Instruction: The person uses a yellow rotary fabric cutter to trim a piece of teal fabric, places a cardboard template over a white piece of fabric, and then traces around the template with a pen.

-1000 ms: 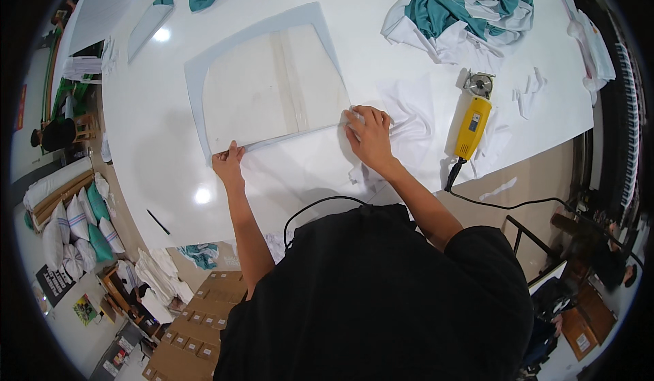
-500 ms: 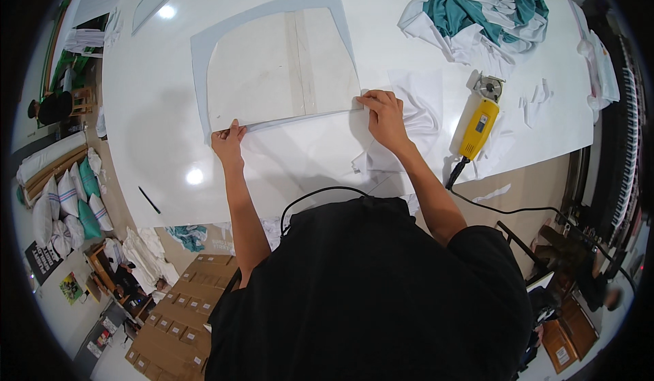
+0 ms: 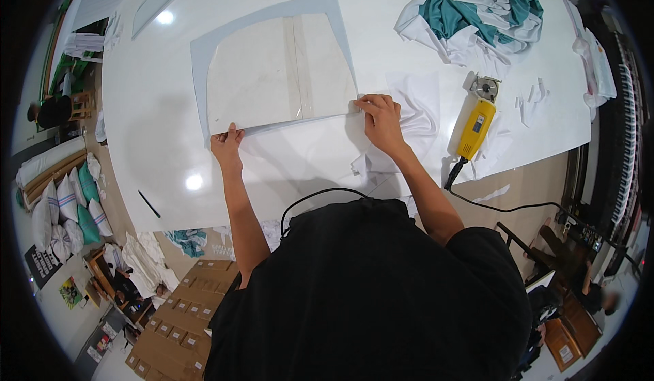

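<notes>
An off-white pattern piece (image 3: 255, 74) with a curved far side lies on the white table, a strip of clear tape running down it. Beneath it, a pale blue-grey fabric piece (image 3: 317, 4) sticks out along the far and left sides. My left hand (image 3: 227, 145) pinches the near left corner of the pattern piece between thumb and fingers. At the near right corner, my right hand (image 3: 381, 120) grips the edge the same way. Whether the fabric is also between my fingers, I cannot tell.
Right of my right hand lies a yellow electric rotary cutter (image 3: 477, 123), its black cord (image 3: 501, 209) trailing off the table. White-and-green cloth (image 3: 480, 20) is heaped at the far right. White fabric (image 3: 414, 108) lies beside my right hand, and a black pen (image 3: 149, 204) near the left edge.
Both hands keep their hold on the pattern piece's near corners. The view has shifted slightly; otherwise the pattern piece and fabric look almost the same.
</notes>
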Demonstrator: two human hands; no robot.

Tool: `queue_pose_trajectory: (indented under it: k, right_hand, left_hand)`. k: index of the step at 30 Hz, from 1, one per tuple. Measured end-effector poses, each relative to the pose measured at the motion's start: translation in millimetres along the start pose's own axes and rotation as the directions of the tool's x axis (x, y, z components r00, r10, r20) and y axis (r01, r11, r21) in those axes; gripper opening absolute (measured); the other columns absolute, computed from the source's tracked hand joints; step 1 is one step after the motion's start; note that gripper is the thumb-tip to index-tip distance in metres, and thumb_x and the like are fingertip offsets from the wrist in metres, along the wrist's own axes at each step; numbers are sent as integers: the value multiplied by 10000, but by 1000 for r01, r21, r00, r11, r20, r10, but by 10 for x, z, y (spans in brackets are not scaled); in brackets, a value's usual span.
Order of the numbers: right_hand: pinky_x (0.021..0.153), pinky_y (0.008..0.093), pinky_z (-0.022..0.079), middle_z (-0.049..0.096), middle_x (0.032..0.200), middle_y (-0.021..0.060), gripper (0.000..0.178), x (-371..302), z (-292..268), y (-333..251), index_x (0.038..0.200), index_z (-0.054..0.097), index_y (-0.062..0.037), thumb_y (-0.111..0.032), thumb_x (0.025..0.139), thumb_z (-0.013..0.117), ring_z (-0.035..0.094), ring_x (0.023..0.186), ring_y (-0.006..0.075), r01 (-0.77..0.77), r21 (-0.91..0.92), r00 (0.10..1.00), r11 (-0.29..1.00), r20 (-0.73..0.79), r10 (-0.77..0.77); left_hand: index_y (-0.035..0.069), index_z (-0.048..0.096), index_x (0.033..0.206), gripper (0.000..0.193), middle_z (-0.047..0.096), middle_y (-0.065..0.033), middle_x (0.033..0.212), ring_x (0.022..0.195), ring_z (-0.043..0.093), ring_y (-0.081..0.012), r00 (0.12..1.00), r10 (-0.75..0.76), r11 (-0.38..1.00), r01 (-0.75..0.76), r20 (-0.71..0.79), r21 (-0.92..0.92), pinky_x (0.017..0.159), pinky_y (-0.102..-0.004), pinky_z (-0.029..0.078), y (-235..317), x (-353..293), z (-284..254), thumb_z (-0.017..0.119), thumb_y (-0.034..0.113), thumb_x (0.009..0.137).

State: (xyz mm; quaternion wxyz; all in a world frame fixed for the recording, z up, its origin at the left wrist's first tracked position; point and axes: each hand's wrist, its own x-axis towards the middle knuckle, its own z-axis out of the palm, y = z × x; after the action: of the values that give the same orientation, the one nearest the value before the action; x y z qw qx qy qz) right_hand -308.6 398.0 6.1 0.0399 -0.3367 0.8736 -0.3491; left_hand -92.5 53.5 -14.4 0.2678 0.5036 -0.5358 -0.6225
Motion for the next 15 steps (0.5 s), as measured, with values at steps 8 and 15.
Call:
queue_pose_trajectory:
  k: [8,15]
  right_hand:
    - [928,442,383,682,1142,-4,360,1,17,0,1092,775,-162,15,835,595,567,1139,262,17,-9,1000,1000,-19,-17]
    - [927,449,382,679,1146,-4,353,-9,20,-16,1094,774,-161,8,836,603,564,1145,263,5,-12,1000,1000,-19,-6]
  left_hand:
    - [-80,475,1044,325,624,-174,1008,861,697,-228,1000,28,1000,-27,14,-8,833,-365,659,-17,-4,9,743,84,962]
    - [-66,465,1042,317,624,-183,1021,889,706,-262,1000,12,1000,-12,3,-1,856,-402,659,9,-16,36,744,55,954]
